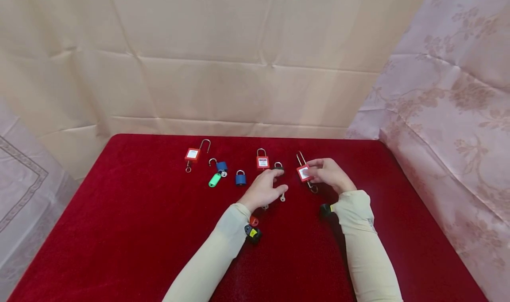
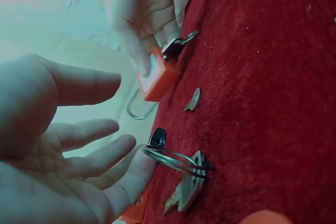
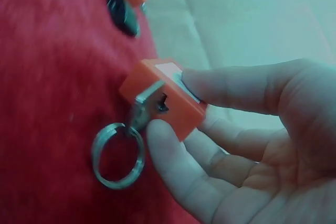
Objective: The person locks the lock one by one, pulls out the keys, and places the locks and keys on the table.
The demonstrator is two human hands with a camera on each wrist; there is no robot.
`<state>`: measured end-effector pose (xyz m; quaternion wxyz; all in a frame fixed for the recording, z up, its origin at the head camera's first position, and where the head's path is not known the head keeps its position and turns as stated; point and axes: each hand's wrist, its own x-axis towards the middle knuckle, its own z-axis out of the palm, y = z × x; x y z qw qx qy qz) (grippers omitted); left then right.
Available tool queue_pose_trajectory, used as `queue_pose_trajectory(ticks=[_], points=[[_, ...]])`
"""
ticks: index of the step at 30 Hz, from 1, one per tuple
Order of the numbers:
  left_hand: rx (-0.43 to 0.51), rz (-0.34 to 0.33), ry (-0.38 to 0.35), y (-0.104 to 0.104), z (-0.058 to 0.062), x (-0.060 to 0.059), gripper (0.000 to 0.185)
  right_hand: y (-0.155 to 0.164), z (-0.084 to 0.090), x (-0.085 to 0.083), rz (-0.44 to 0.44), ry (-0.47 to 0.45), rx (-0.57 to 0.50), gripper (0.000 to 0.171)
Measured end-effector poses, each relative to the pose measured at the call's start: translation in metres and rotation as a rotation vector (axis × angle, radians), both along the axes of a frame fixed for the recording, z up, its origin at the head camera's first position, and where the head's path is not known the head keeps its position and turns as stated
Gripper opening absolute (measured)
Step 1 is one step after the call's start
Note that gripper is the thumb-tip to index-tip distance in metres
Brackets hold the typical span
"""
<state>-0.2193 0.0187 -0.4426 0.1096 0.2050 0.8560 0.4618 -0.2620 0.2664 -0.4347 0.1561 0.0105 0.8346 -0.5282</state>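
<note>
My right hand (image 1: 330,173) pinches a red padlock (image 1: 303,172) with a white label, thumb on the label and fingers on the other side. A key (image 3: 144,108) with a metal ring (image 3: 118,156) sits in its keyhole end. My left hand (image 1: 263,189) hovers low over the cloth with its fingers relaxed and apart, holding nothing. Beyond its fingertips lies a black padlock (image 1: 279,166), partly covered by the hand in the head view. Keys on a wire ring (image 2: 176,161) lie by its fingers in the left wrist view, with a loose small key (image 2: 194,100) farther along.
On the red-covered table (image 1: 139,231) lie another red padlock (image 1: 262,161), an unlatched red padlock (image 1: 192,154) at the left, a blue padlock (image 1: 241,179), and a second blue padlock (image 1: 222,166) beside a green key tag (image 1: 214,180). Curtains (image 1: 199,94) hang behind.
</note>
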Motion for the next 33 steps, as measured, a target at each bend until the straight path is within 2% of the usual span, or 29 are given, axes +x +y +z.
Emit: queue_pose_trajectory(ticks=[7,15,23,33], points=[[0.133,0.089,-0.062,-0.001,0.002,-0.003,0.054,-0.012,0.016,0.004,0.005,0.045,-0.137,0.053],[0.265,0.142,-0.068,-0.003,0.004,-0.005,0.055,-0.027,0.023,0.010,0.033,0.084,-0.310,0.050],[0.304,0.152,-0.045,-0.004,0.004,-0.007,0.048,-0.042,0.023,0.013,0.063,0.080,-0.368,0.049],[0.329,0.179,-0.045,-0.005,0.004,-0.008,0.042,-0.046,0.023,0.014,0.073,0.070,-0.356,0.050]])
